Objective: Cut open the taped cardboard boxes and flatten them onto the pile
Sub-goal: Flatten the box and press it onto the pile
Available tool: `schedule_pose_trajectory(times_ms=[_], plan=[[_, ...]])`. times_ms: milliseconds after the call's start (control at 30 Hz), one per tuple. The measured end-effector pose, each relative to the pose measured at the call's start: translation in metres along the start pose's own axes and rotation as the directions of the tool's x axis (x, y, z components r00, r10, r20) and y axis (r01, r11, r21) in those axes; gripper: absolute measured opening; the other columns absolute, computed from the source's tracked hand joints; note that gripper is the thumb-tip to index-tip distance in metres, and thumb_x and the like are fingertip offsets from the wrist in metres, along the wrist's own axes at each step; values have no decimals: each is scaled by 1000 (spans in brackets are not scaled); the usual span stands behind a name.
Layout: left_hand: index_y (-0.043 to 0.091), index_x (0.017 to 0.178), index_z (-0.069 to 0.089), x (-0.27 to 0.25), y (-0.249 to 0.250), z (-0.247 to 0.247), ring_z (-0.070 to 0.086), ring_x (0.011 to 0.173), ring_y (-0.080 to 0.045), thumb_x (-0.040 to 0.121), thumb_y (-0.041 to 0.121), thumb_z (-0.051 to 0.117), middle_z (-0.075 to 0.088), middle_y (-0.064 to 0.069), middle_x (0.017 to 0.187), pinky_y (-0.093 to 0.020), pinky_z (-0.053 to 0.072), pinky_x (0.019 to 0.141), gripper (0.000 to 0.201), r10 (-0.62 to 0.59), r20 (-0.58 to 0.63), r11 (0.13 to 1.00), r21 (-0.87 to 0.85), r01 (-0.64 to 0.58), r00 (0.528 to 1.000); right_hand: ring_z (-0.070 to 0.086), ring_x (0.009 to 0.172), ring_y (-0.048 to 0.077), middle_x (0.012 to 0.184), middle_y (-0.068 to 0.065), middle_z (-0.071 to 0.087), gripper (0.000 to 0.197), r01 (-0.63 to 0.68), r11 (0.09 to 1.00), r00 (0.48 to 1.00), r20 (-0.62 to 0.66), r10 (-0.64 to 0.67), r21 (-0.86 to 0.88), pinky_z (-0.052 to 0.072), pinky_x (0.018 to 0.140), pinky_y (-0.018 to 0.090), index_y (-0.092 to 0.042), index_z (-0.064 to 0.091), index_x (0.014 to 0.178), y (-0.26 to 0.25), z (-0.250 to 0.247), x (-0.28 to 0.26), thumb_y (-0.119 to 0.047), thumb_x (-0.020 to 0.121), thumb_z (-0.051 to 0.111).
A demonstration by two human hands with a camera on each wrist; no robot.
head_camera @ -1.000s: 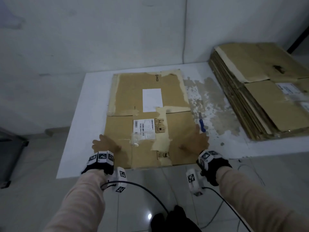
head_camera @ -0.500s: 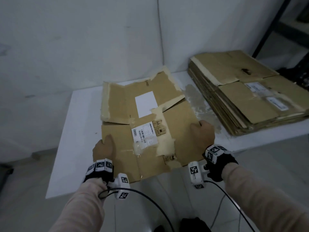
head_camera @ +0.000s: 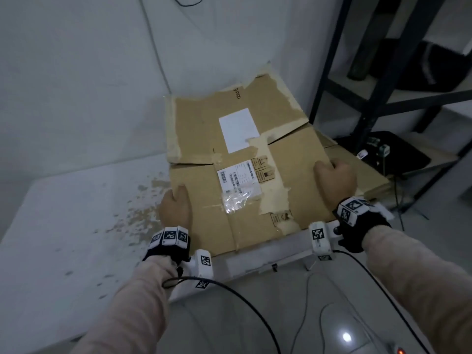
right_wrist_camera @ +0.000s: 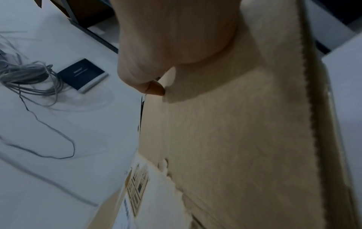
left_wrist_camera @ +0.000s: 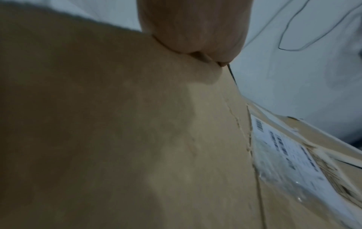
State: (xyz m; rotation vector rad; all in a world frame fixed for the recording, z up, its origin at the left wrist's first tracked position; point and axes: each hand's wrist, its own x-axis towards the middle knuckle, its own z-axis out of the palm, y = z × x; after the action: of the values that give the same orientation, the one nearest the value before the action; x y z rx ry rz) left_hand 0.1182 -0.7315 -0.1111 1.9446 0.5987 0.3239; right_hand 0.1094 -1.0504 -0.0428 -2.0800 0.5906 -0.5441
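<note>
flattened cardboard box (head_camera: 245, 172) lifted off the white bench (head_camera: 63, 226), long axis running 6 to 12 o'clock, far end tilted up. gripped at 9 by left hand (head_camera: 175, 208), at 3 by right hand (head_camera: 335, 180), fingers curled round edges.

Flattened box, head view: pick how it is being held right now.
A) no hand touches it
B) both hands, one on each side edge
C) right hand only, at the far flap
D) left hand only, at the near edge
B: the left hand and the right hand each grip a side edge of the flattened box.
</note>
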Motion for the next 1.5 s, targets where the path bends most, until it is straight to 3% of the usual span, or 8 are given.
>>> schedule_pose_trajectory(times_ms=[167,533,700,967,1133,1233,1367,1500], plan=[[3,72,48,-36,45,79,44,66,-25,96,29,41,46,-7,66,-29,27,53,36,55,43,998,-26,-54,998,56,81,36,92,17,61,47,2,991,998,-64,-11,-136,49,78,39,-5,66,93,35,-48,73,-38,68,45],[4,74,44,-39,76,177,38,64,-22,95,21,40,43,-10,69,-30,28,57,28,-20,231,1000,-7,23,973,49,75,31,89,15,57,35,-31,923,998,45,53,-383,40,70,32,-5,60,102,97,-62,193,-31,80,52],[6,70,55,-14,66,178,51,60,-24,94,31,53,53,-11,67,-27,43,59,35,-211,537,974,43,224,817,55,105,41,118,24,55,49,-14,760,952,223,208,-649,45,81,43,-4,42,129,116,-35,236,-27,88,56],[1,81,68,39,62,172,64,67,-15,89,56,49,68,-8,76,-20,49,62,59,-250,769,913,389,-121,589,59,104,33,114,18,59,26,70,513,935,236,265,-856,46,84,37,1,60,109,101,11,282,-20,94,52],[9,112,59,81,85,185,65,92,-21,88,62,43,66,-8,104,-34,54,83,60,-266,634,938,345,42,726,51,73,24,80,8,59,28,83,828,894,408,184,-555,38,60,26,-7,51,66,78,45,332,-20,90,55],[17,137,41,93,103,203,54,116,-22,89,58,47,53,1,127,-38,51,90,63,-330,643,943,261,207,691,54,87,26,102,10,59,29,65,881,829,516,214,-469,45,74,31,-3,60,101,71,59,356,-28,86,62],[29,149,12,107,89,230,35,134,-26,73,75,54,30,8,143,-42,51,88,98,-349,652,915,392,94,673,47,124,31,143,11,42,128,66,859,716,623,314,-508,39,99,34,-7,32,144,120,106,401,-88,49,61],[37,147,9,131,50,242,28,136,-22,56,89,53,23,5,149,-51,42,103,114,-245,642,936,353,4,727,46,122,27,136,12,47,65,111,822,647,668,367,-559,36,101,31,-5,38,142,160,139,427,-50,95,45]])
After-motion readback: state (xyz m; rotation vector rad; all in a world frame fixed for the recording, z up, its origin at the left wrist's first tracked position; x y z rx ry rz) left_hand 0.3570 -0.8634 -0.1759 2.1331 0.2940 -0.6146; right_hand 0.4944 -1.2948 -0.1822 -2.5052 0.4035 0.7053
